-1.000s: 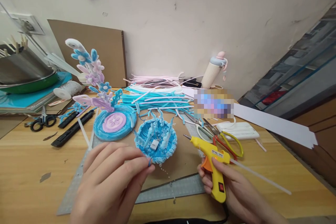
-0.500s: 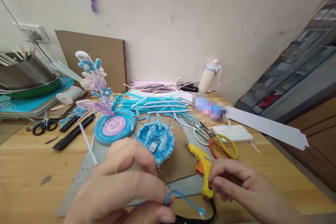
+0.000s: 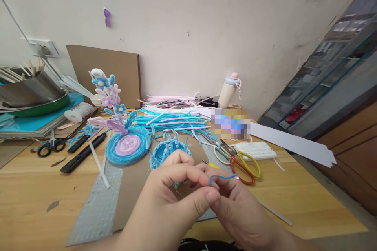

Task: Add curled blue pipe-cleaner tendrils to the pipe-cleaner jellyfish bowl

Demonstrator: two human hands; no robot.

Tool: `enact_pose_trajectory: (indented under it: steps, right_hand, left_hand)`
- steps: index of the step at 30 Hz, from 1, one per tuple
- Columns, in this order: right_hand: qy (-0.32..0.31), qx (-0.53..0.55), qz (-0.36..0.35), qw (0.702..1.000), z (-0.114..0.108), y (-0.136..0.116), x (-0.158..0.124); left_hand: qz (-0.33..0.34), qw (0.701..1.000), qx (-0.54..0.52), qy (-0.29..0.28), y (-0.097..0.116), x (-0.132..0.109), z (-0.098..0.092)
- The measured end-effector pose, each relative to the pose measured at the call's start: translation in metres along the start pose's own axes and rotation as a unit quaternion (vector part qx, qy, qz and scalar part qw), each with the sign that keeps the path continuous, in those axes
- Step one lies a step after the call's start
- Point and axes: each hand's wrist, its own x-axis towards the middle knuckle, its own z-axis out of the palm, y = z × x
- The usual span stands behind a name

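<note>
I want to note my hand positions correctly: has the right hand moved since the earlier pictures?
Yes. Judged against the blue bowl-shaped piece, the right hand has moved left in the picture and now meets the left hand.

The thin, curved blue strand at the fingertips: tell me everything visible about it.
The thin, curved blue strand looks smooth and bendable, like coated cord. It emerges at the pinched thumb and forefinger of the left hand, bends upward, then runs right to a small, shiny, clear-looking tip. It shows before the right hand; whether that touches it is unclear.
</note>
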Motion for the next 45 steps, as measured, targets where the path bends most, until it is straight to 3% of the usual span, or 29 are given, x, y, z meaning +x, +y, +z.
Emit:
enact_pose_trajectory:
  steps: [8, 13, 16, 21, 24, 28, 31, 34, 38, 45]
  right_hand:
    - [0.026, 0.067, -0.009, 0.997, 0.006, 0.004, 0.004]
    - [0.048, 0.059, -0.066, 0.995, 0.0, 0.004, 0.004]
    - [0.078, 0.026, -0.105, 0.991, -0.011, -0.006, 0.001]
    - [0.219, -0.064, -0.144, 0.963, -0.055, -0.026, -0.002]
    - [0.27, -0.178, -0.145, 0.935, -0.085, -0.034, 0.002]
    - [0.29, -0.297, -0.14, 0.899, -0.109, -0.044, 0.019]
    - [0.276, -0.329, -0.146, 0.891, -0.113, -0.049, 0.035]
    - [0.262, -0.32, -0.154, 0.897, -0.111, -0.05, 0.049]
    - [0.262, -0.284, -0.133, 0.913, -0.106, -0.044, 0.059]
    - [0.253, -0.266, -0.098, 0.925, -0.104, -0.023, 0.062]
  left_hand:
    - [-0.02, 1.0, 0.004, -0.005, -0.002, 0.004, 0.012]
    - [0.023, 0.998, 0.048, -0.03, 0.001, 0.001, 0.014]
    - [0.074, 0.991, 0.11, -0.014, 0.005, -0.008, 0.004]
    - [0.134, 0.967, 0.217, 0.006, -0.006, -0.031, -0.039]
    - [0.064, 0.958, 0.248, 0.128, -0.031, -0.041, -0.067]
    - [-0.123, 0.957, 0.13, 0.228, -0.068, -0.043, -0.085]
    - [-0.204, 0.951, 0.008, 0.232, -0.088, -0.039, -0.083]
    - [-0.227, 0.95, -0.067, 0.204, -0.1, -0.035, -0.078]
    - [-0.256, 0.945, -0.09, 0.181, -0.103, -0.029, -0.077]
    - [-0.328, 0.913, -0.141, 0.196, -0.102, -0.018, -0.073]
